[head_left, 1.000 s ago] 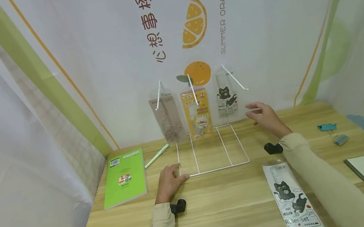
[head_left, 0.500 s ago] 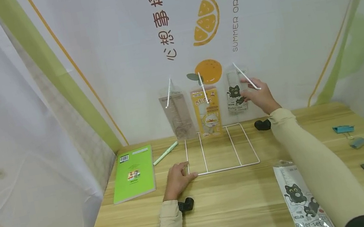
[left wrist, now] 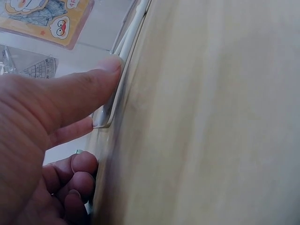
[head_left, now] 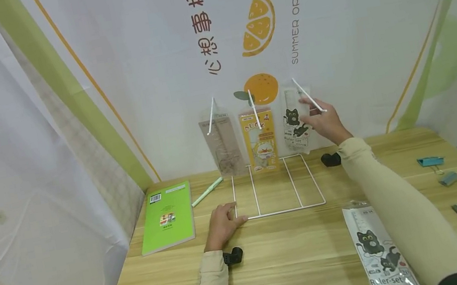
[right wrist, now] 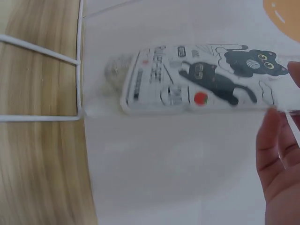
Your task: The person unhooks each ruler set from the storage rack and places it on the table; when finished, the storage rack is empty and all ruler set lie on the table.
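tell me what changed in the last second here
The right hand rose from above the table to the cat ruler pack hanging on the right peg, now pinching its top; the pack swung lower. The left hand stayed pressed on the wire rack.

cat ruler pack point(head_left: 294, 123): clear sleeve, black cats, hangs tilted on right hook of wire rack point(head_left: 277, 190), beside yellow duck pack point(head_left: 259, 141).
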`<state>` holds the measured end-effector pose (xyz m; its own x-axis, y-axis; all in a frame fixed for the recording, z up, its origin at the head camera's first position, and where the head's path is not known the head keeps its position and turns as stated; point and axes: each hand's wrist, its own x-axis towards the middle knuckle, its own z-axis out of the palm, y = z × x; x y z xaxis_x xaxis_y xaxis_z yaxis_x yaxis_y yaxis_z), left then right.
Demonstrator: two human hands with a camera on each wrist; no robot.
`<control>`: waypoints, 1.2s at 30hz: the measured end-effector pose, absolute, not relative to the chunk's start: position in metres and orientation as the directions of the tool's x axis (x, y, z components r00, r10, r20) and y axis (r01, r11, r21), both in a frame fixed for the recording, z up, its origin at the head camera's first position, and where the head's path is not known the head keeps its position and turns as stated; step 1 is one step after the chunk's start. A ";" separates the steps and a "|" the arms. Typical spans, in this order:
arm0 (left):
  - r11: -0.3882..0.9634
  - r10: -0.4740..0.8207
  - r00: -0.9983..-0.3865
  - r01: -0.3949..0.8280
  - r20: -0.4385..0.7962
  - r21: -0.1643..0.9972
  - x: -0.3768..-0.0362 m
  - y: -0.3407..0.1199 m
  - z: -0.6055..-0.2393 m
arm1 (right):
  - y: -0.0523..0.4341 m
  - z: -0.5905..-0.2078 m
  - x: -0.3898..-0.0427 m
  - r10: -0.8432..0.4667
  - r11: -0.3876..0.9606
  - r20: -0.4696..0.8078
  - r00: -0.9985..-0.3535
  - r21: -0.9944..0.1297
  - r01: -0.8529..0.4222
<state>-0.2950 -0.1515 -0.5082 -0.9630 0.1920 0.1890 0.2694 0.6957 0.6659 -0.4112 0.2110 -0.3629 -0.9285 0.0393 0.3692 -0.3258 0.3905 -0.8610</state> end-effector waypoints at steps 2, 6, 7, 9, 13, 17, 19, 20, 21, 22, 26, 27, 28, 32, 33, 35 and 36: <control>0.695 0.191 -0.964 0.267 0.186 0.667 -0.295 -0.151 -0.508 | 0.210 -0.363 -0.410 0.034 0.426 0.410 -0.911 -0.831 -0.359; 0.700 0.193 -0.963 0.271 0.190 0.660 -0.293 -0.151 -0.507 | 0.209 -0.364 -0.408 0.020 0.482 0.481 -0.876 -0.773 -0.413; 0.701 0.194 -0.962 0.273 0.193 0.659 -0.293 -0.151 -0.507 | 0.208 -0.364 -0.406 0.019 0.488 0.492 -0.870 -0.765 -0.422; 0.700 0.193 -0.961 0.276 0.197 0.659 -0.293 -0.151 -0.506 | 0.209 -0.365 -0.405 0.019 0.493 0.510 -0.860 -0.753 -0.436; 0.691 0.182 -0.964 0.267 0.197 0.672 -0.294 -0.150 -0.506 | 0.210 -0.368 -0.398 0.023 0.498 0.544 -0.839 -0.733 -0.462; 0.689 0.175 -0.963 0.267 0.202 0.674 -0.294 -0.150 -0.507 | 0.213 -0.372 -0.388 0.027 0.479 0.590 -0.807 -0.716 -0.508; 0.691 0.176 -0.962 0.272 0.209 0.670 -0.294 -0.150 -0.507 | 0.214 -0.374 -0.382 0.026 0.466 0.616 -0.788 -0.705 -0.535; 0.692 0.175 -0.962 0.272 0.211 0.668 -0.294 -0.151 -0.507 | 0.214 -0.375 -0.380 0.024 0.460 0.628 -0.778 -0.698 -0.549; 0.695 0.174 -0.962 0.272 0.211 0.665 -0.294 -0.151 -0.508 | 0.215 -0.376 -0.376 0.023 0.450 0.637 -0.771 -0.695 -0.561; 0.697 0.173 -0.962 0.271 0.212 0.664 -0.294 -0.151 -0.508 | 0.214 -0.376 -0.372 0.021 0.446 0.646 -0.763 -0.689 -0.571; 0.697 0.169 -0.964 0.264 0.205 0.666 -0.294 -0.151 -0.508 | 0.210 -0.370 -0.346 0.012 0.411 0.666 -0.746 -0.683 -0.604; 0.697 0.174 -0.963 0.269 0.207 0.665 -0.293 -0.151 -0.507 | 0.208 -0.368 -0.339 0.012 0.403 0.669 -0.743 -0.683 -0.609; 0.694 0.177 -0.961 0.274 0.211 0.665 -0.293 -0.151 -0.507 | 0.207 -0.366 -0.332 0.013 0.397 0.671 -0.741 -0.684 -0.613; 0.695 0.180 -0.960 0.278 0.214 0.663 -0.293 -0.151 -0.507 | 0.206 -0.363 -0.314 0.007 0.376 0.680 -0.733 -0.681 -0.629; 0.696 0.180 -0.959 0.281 0.217 0.660 -0.293 -0.151 -0.508 | 0.206 -0.364 -0.311 0.006 0.374 0.683 -0.731 -0.679 -0.632; 0.699 0.177 -0.961 0.276 0.215 0.660 -0.293 -0.151 -0.508 | 0.207 -0.364 -0.306 0.007 0.368 0.688 -0.726 -0.676 -0.638; 0.699 0.178 -0.960 0.278 0.216 0.659 -0.294 -0.151 -0.509 | 0.208 -0.365 -0.303 0.011 0.361 0.689 -0.725 -0.679 -0.639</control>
